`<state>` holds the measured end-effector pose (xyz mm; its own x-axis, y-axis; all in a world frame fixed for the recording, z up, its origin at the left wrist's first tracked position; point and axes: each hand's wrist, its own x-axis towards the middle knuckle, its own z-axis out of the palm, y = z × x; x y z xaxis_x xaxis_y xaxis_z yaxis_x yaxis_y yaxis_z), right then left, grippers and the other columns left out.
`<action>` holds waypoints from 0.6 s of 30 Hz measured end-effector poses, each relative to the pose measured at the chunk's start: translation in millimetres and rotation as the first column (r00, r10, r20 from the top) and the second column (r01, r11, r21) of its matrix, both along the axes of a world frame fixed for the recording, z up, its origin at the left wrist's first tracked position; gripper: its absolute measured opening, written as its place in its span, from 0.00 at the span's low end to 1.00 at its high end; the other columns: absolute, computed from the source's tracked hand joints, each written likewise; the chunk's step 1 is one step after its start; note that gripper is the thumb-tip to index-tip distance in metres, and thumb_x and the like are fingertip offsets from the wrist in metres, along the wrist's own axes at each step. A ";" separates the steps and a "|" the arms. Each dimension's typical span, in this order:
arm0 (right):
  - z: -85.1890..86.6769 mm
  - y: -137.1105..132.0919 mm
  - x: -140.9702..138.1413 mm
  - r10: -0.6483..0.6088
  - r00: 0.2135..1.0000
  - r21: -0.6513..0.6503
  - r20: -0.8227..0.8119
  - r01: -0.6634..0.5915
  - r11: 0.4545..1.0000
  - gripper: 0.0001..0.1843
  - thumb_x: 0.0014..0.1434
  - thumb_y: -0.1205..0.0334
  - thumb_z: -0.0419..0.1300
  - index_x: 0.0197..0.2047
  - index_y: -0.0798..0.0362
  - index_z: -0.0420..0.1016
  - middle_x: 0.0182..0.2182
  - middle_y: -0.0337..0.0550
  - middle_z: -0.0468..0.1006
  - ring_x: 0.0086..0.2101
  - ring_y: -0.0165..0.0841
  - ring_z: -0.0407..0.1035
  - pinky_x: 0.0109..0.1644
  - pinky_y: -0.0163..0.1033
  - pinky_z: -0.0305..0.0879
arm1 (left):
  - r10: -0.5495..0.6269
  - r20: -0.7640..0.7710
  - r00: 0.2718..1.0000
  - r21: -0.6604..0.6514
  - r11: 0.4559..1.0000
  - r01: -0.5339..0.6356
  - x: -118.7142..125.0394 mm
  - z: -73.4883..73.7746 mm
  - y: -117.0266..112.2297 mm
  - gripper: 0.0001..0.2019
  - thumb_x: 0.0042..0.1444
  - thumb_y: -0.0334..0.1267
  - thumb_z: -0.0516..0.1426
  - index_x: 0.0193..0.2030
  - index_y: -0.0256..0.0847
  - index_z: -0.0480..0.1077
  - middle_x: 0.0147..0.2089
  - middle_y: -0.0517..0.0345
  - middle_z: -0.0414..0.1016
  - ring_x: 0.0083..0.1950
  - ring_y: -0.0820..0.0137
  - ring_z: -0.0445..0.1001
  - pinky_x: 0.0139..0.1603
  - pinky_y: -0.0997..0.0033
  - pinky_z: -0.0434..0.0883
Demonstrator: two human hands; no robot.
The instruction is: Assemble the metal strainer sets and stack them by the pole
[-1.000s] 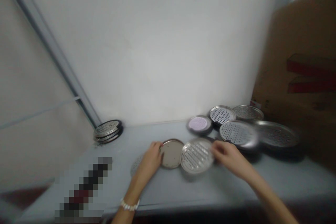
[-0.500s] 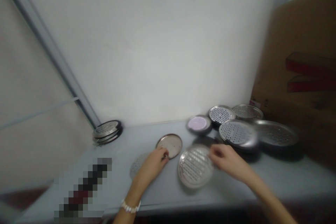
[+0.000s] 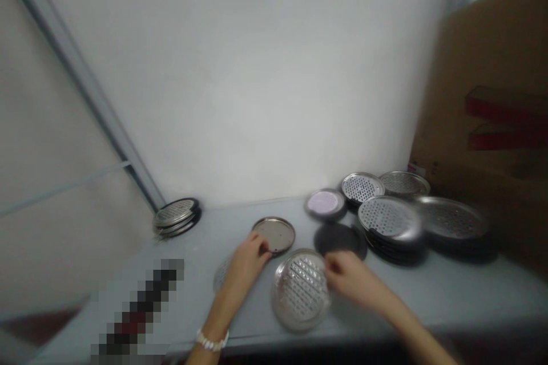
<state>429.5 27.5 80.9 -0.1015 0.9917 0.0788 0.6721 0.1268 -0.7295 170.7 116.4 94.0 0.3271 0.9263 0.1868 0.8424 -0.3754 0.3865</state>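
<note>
The light is dim, brightest on the wall [image 3: 274, 85]; the cardboard [image 3: 492, 57] is shadowed, the rightmost disc [image 3: 456, 219] seems blurred.

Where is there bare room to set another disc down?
The table shows bare between the left stack and the plain disc, and front right, between the right forearm and the stacked perforated discs. It is crowded at back right, where they bunch beside the cardboard box, and mid-table around the left hand, right hand and slotted disc.
</note>
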 end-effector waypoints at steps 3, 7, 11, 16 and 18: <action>-8.3 -0.8 -6.5 0.023 0.999 -0.022 0.030 -0.022 1.000 0.11 0.58 0.72 0.56 0.27 0.55 0.76 0.27 0.44 0.81 0.29 0.34 0.72 0.30 0.34 0.52 | 0.018 0.001 1.000 0.006 1.000 -0.018 0.0 4.1 -0.8 0.02 0.57 0.32 0.61 0.33 0.40 0.72 0.43 0.53 0.77 0.44 0.62 0.77 0.46 0.66 0.69; -15.3 -1.7 -12.3 0.045 0.994 -0.054 0.095 -0.040 0.998 0.12 0.60 0.70 0.56 0.28 0.55 0.78 0.28 0.47 0.82 0.30 0.36 0.73 0.31 0.34 0.53 | 0.030 0.034 0.999 0.025 0.999 -0.031 -3.3 10.0 -5.5 0.04 0.56 0.34 0.63 0.32 0.41 0.72 0.41 0.54 0.77 0.43 0.62 0.77 0.46 0.66 0.69; -18.7 -1.6 -12.7 0.042 0.995 -0.054 0.095 -0.037 0.998 0.12 0.62 0.69 0.57 0.30 0.56 0.79 0.30 0.48 0.83 0.32 0.36 0.75 0.32 0.34 0.55 | 0.010 0.117 0.993 0.062 0.998 -0.017 -3.6 13.6 -9.8 0.05 0.55 0.33 0.64 0.31 0.41 0.72 0.39 0.55 0.77 0.41 0.63 0.77 0.44 0.67 0.69; -19.8 -0.2 -11.6 0.054 0.993 -0.058 0.106 -0.048 0.997 0.12 0.63 0.68 0.57 0.31 0.56 0.80 0.31 0.48 0.83 0.32 0.36 0.76 0.33 0.34 0.56 | -0.052 0.297 0.953 0.144 0.990 0.009 -7.2 26.8 1.3 0.05 0.53 0.36 0.65 0.29 0.41 0.74 0.34 0.58 0.77 0.36 0.65 0.77 0.39 0.68 0.71; -17.9 -0.4 -11.7 0.054 0.992 -0.075 0.116 -0.046 0.996 0.11 0.63 0.68 0.58 0.31 0.57 0.80 0.31 0.48 0.84 0.33 0.36 0.76 0.33 0.34 0.56 | -0.079 0.395 0.915 0.274 0.961 -0.035 -36.3 23.6 -1.5 0.05 0.55 0.38 0.64 0.31 0.41 0.77 0.34 0.58 0.78 0.36 0.66 0.77 0.38 0.68 0.72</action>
